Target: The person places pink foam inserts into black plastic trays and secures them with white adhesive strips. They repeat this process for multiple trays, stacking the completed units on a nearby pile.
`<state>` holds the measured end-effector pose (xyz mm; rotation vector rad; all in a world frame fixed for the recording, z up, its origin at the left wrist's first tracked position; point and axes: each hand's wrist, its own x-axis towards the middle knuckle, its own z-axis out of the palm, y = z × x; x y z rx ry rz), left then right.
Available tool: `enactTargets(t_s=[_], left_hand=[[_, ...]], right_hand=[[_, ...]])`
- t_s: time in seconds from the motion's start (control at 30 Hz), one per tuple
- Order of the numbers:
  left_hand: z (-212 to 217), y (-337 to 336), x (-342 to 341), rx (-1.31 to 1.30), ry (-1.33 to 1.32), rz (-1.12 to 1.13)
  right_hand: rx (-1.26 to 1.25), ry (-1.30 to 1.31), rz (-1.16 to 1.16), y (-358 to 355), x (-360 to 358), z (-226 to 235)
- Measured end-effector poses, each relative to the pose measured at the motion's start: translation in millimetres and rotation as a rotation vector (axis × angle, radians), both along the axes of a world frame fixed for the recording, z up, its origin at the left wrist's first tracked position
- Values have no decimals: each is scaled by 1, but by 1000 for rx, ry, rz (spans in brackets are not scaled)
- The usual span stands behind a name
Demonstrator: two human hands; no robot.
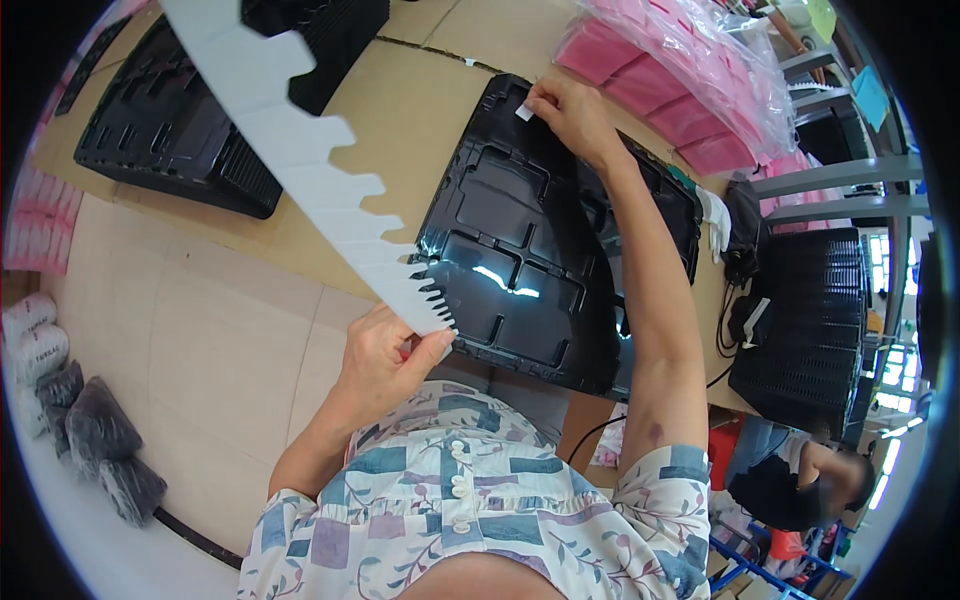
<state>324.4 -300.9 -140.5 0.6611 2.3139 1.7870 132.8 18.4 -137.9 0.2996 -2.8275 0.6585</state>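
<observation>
My left hand [385,362] is closed, thumb over fingers, on the lower end of a long white strip [335,200]. One edge of the strip is notched like teeth, and it rises past the upper left of the view. A bit of red shows at my fingers; I cannot make out what it is. Fingers pinched, my right hand [572,112] holds a small white label [524,112] at the far edge of a black plastic tray [510,225]. Shallow moulded compartments cover the tray, which lies on the tan table in front of me. My right forearm hides part of it.
Stacked black trays [180,120] stand at the left of the cardboard-coloured tabletop [410,90]. Pink packs in clear plastic [670,90] lie at the far right. More black trays [805,320] and cables are on the right. Dark bags [105,430] sit on the left; another person [800,480] is at lower right.
</observation>
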Motion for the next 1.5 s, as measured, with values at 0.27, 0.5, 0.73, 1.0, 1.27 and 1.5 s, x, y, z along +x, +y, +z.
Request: enactTargets(t_s=[0.27,0.5,0.73,1.0,1.27,1.5], left_hand=[[3,2,-1,-28,44,-10],[0,1,-2,-29,53,-26],[2,4,-4,-28,48,-17],[4,0,-5,48,-136,-32],[15,-4,-24,387,-479,-39],[21,17,-33,520,-541,-19]], right_hand=[[74,-97,-95,-9,-1,1],[311,74,-19,-14,-9,-3],[403,107,164,-19,-11,-3],[-1402,-107,-136,8,5,-6],[-1496,-686,99,-33,132,31],[-949,-518,32,-105,183,39]])
